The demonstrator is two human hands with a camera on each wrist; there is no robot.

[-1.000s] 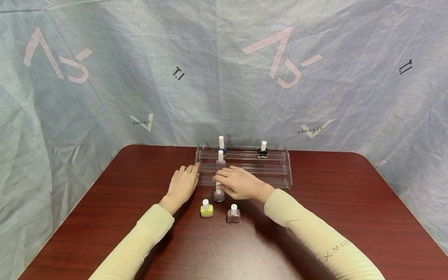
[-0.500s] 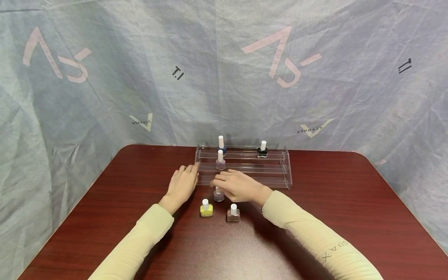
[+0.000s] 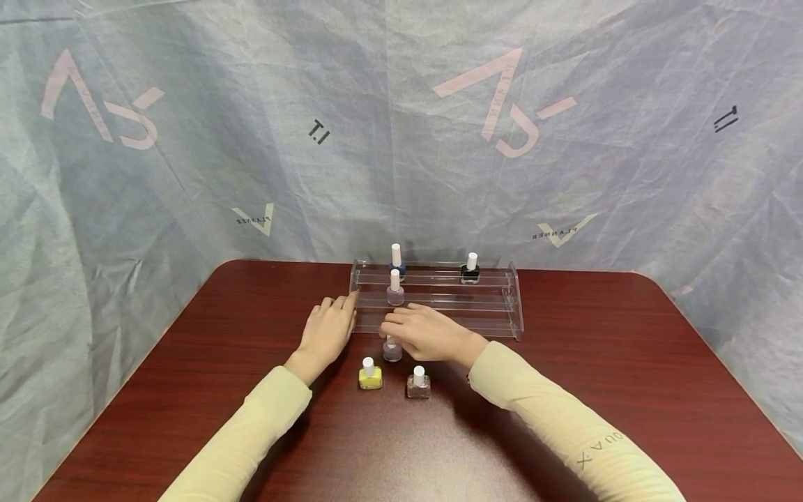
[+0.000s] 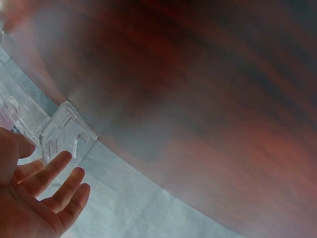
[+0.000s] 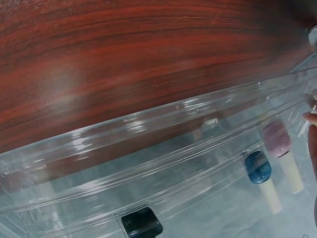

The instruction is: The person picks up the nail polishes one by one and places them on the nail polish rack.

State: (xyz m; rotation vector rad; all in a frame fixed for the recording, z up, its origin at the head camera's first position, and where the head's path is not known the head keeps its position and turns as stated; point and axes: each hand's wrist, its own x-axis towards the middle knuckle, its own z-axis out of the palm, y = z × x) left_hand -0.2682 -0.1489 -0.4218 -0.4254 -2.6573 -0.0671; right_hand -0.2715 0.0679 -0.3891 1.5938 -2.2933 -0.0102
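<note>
Left hand: fingers extended, loosely spread and clamped on nothing; fingertips touch the left end of the rack. Right hand: fingers bent, pinched together on the white cap of a dull mauve bottle. That bottle is upright, just in front of the rack; whether its base meets the tabletop cannot be told. Rack: clear plastic, stepped, towards the far edge of the table. Top tier: blue bottle towards the left end, near-black bottle towards the right. Middle tier: lilac bottle, directly ahead of the blue one. On the table, nearer the person: yellow bottle, left, and glittery brown bottle, right, standing apart; white caps on both. Table: dark red wood grain, rounded far corners. Backdrop: grey, creased cloth with printed lettering. Sleeves: pale yellow, both arms.
</note>
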